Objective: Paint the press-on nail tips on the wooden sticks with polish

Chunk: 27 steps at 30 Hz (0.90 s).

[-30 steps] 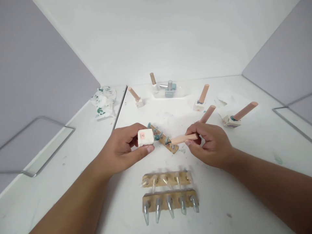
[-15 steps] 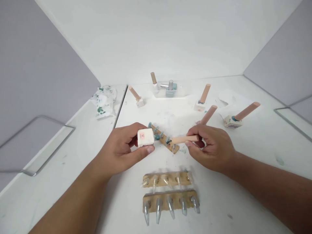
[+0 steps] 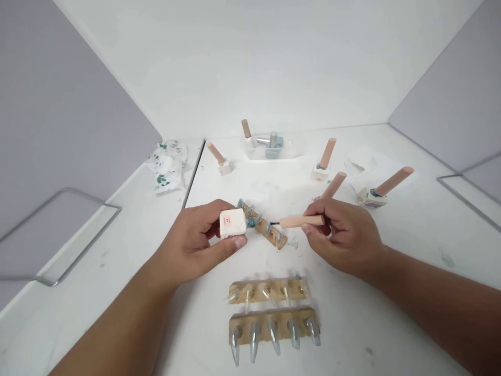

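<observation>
Nail tips on three strips, with a bottle and brush in hand. Nearest, a brown strip (image 3: pixel 263 328) bears five silvery tips (image 3: pixel 274 337), which look fully coated. Just beyond it, a second strip (image 3: pixel 276 289) bears five tips (image 3: pixel 266 292) that look clear, as though left bare so far. Farther off, a diagonal strip (image 3: pixel 263 230) lies between the hands, running from far left to near right; several of its tips are blue-green, while the nearest, at its right end, looks paler, so this row appears partly coated. Whether any coat is finished cannot be told.

At left, the left hand (image 3: pixel 195 235) is closed, thumb and fingers, round a white bottle (image 3: pixel 233 223), tipped so that its stained neck (image 3: pixel 251 223) faces right, above the diagonal strip. At right, the right hand (image 3: pixel 344 235) pinches a peach brush handle (image 3: pixel 301 221) between thumb and fingers, the dark bristles (image 3: pixel 275 223) pointing left beside a blue-green tip; contact cannot be made out. The two hands are well apart.

Beyond, four peach-capped bottles (image 3: pixel 224 166) stand or lean, one at left and three at right; a stained wipe (image 3: pixel 168 167) lies far left, and a clear tray (image 3: pixel 250 154) holding more bottles stands at the far centre
</observation>
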{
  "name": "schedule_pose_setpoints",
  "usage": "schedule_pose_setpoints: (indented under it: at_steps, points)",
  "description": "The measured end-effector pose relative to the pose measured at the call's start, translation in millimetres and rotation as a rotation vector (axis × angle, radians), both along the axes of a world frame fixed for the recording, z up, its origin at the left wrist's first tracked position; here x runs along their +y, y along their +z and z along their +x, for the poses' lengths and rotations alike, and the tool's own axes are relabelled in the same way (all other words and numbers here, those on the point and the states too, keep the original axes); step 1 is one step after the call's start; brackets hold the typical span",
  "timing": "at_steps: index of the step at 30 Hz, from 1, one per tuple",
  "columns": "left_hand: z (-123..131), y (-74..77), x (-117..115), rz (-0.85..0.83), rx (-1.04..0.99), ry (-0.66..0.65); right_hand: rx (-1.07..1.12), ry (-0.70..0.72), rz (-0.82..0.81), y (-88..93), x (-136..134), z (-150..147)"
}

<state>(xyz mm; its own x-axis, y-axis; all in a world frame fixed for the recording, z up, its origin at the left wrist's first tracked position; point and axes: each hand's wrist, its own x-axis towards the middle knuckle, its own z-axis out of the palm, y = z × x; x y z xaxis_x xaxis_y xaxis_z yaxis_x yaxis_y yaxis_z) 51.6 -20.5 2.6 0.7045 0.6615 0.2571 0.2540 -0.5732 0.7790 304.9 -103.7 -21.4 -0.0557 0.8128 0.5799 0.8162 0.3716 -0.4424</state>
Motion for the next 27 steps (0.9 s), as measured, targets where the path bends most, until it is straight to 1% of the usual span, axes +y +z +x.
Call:
schedule_pose_setpoints:
  at_steps: [3,8,12,17,22,27]
  points:
    - [0.4,0.7,-0.4,-0.008,-0.005,-0.004,-0.011,0.053,0.016,-0.5,-0.2,0.0]
    - [0.2,1.8,0.7,0.000,0.008,0.000,-0.036,0.008,0.036,-1.2,0.3,1.5]
    - [-0.7,1.9,1.0,0.003,0.036,0.008,-0.041,0.062,0.078,-0.8,-0.4,1.1]
    - [-1.4,1.6,0.1,-0.009,0.026,0.004,-0.037,0.009,0.072,-2.0,-1.5,-0.6]
    - [-0.6,1.6,-0.6,-0.011,0.028,0.003,-0.033,0.054,0.067,-3.8,-2.7,0.1]
    - [-0.3,-0.2,0.4,-0.032,0.031,0.020,-0.025,-0.020,0.063,-1.4,-1.9,-0.7]
